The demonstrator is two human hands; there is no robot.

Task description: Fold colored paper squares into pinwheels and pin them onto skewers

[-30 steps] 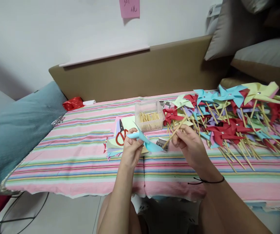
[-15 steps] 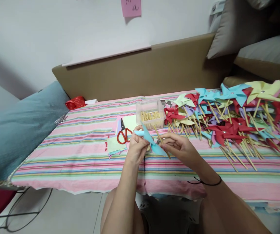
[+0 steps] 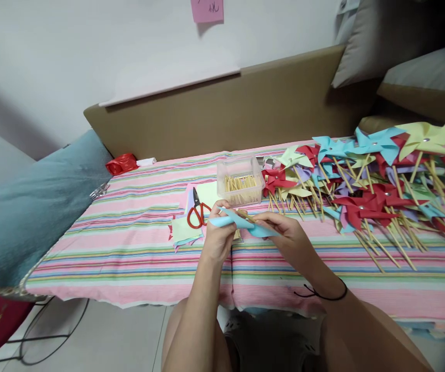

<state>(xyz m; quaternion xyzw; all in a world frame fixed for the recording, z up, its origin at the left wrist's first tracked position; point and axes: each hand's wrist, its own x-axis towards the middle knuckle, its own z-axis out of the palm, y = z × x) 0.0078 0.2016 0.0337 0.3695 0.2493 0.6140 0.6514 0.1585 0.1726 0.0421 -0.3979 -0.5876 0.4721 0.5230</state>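
Observation:
A light blue paper pinwheel (image 3: pixel 241 222) is held up between my two hands, its blades seen nearly edge-on. My left hand (image 3: pixel 219 235) is closed on its left blade. Fingers of my right hand (image 3: pixel 282 232) are closed at its right side, around a wooden stick (image 3: pixel 247 215) that shows only in part behind the blades. How stick and paper join is hidden. Just behind the hands stands a clear plastic box (image 3: pixel 241 199) of short wooden sticks. Red-handled scissors (image 3: pixel 195 216) lie on coloured paper sheets (image 3: pixel 184 230) left of my left hand.
Many finished pinwheels (image 3: pixel 365 206) in several colours are heaped on the right of the striped cloth (image 3: pixel 122 258). A red plastic bag (image 3: pixel 122 164) and a metal clip-like bundle (image 3: pixel 99 191) lie at the far left. A brown backrest (image 3: pixel 207 119) rises behind.
The pinwheel has turned from a steep slant to nearly level. Its stick, which stood out clearly across my right fingers, is now mostly hidden behind the blades. The view shifted slightly.

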